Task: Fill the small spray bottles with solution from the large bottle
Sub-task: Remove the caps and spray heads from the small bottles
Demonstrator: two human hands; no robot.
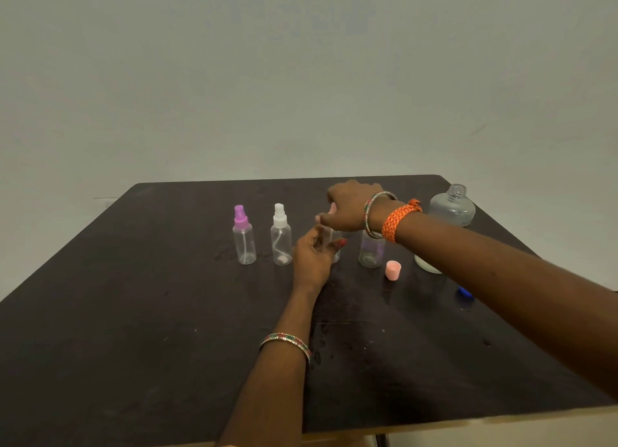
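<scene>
You have one view only, a wide-angle camera on your head, looking forward and down across the dark worktop (133,312) from its near edge toward the plain wall (301,78) at the far side. It sits close enough that both forearms reach in from the near edge, the right one from the near right corner. The wall fills the upper half.
</scene>
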